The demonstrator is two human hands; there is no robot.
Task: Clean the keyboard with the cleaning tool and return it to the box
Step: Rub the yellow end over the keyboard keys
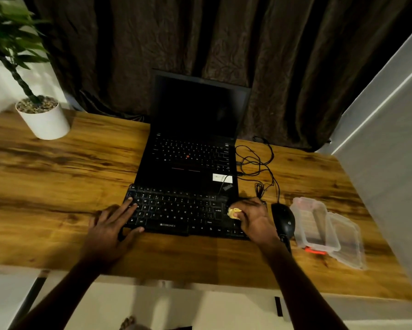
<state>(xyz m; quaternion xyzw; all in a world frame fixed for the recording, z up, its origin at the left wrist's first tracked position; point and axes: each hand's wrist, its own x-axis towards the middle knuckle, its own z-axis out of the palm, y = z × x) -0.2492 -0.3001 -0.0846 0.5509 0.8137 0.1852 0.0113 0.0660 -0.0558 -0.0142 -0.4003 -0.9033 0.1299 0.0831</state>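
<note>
Head view: the person is in the cleaning step. The right hand pinches a small yellowish cleaning tool and presses it onto the right end of the black keyboard, near the enter key. The left hand lies flat and released, fingers spread over the keyboard's left end at 9 o'clock, apparently steadying it.

Judgement: wiping is under way and the return to the box is not yet done. The next move likely calls for working the tool across the remaining keys toward 9 o'clock, then carrying it to the clear plastic box, which sits open at 3 o'clock beyond the mouse, its lid lying alongside.

Count: one keyboard, one tool, one box, one lid, one mouse, one laptop at 12 o'clock, one potted plant at 10 o'clock.
</note>
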